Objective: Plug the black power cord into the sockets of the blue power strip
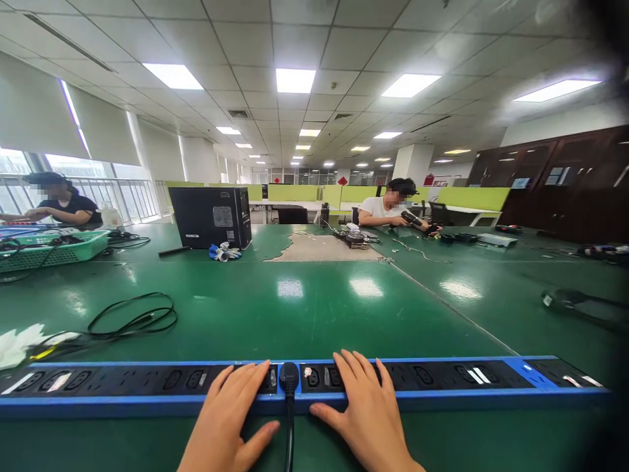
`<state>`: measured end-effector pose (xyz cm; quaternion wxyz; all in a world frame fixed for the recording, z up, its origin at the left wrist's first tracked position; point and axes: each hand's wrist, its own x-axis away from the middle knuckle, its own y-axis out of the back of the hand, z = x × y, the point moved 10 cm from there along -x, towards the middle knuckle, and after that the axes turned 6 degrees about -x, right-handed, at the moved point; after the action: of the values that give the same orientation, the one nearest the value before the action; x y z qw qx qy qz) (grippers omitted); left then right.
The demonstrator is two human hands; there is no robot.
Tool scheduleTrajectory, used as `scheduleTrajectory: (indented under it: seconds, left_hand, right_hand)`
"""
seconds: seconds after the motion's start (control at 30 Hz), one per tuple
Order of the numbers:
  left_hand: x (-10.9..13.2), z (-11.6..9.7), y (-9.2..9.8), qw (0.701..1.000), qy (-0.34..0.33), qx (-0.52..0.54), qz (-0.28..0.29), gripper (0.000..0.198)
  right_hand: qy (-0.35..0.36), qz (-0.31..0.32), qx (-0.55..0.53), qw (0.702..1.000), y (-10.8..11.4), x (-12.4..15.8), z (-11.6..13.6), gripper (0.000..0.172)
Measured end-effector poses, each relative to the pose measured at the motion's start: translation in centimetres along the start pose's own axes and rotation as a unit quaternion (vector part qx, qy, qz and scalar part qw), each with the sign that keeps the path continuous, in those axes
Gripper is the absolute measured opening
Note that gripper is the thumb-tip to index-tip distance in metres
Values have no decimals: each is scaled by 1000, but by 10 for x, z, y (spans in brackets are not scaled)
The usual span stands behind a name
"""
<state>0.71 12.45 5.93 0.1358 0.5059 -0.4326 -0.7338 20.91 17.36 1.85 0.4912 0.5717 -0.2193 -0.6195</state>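
Observation:
A long blue-and-black power strip (pixel 147 381) lies crosswise on the green table, its face of several sockets turned up. Near its middle a black plug (pixel 289 376) sits in the strip, and its cord runs toward me. Left of the plug, my left hand (pixel 230 413) rests over the strip with fingers stretched out; its thumb is apart, in front of the near side. On the other side, my right hand (pixel 368 406) lies across the strip with fingers outstretched toward the far edge. Its thumb is by the near edge. The sockets under both hands are hidden.
A coiled black cable (pixel 132 321) and white material (pixel 22 344) lie at left. Farther back are a green basket (pixel 91 248), a black computer case (pixel 211 219) and blue-white gloves (pixel 225 252). A person (pixel 390 206) handles a dark tool; another person (pixel 61 203) works at left.

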Motion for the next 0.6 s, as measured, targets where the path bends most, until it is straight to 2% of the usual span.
scheduleTrajectory:
  seconds: [0.13, 0.27, 0.37, 0.43, 0.53, 0.6]
  left_hand:
    - [-21, -14, -17, 998, 37, 42, 4, 64]
    - [-34, -18, -29, 992, 73, 95, -36, 36]
    - [-36, -11, -12, 979, 95, 132, -126, 23]
    - [-35, -2, 6, 966, 121, 143, -179, 27]
    - [-34, 0, 23, 959, 135, 138, -206, 40]
    - [-34, -15, 29, 965, 92, 126, -210, 45]
  right_hand:
    - [-13, 5, -12, 1000, 1, -1, 3, 76]
    - [-9, -12, -31, 999, 4, -1, 3, 75]
    - [16, -44, -62, 997, 11, 1, 5, 73]
    - [51, -75, -106, 990, 19, 2, 11, 73]
    - [140, -124, -195, 963, 34, 6, 34, 83]
    - [199, -142, -248, 937, 42, 10, 52, 90]
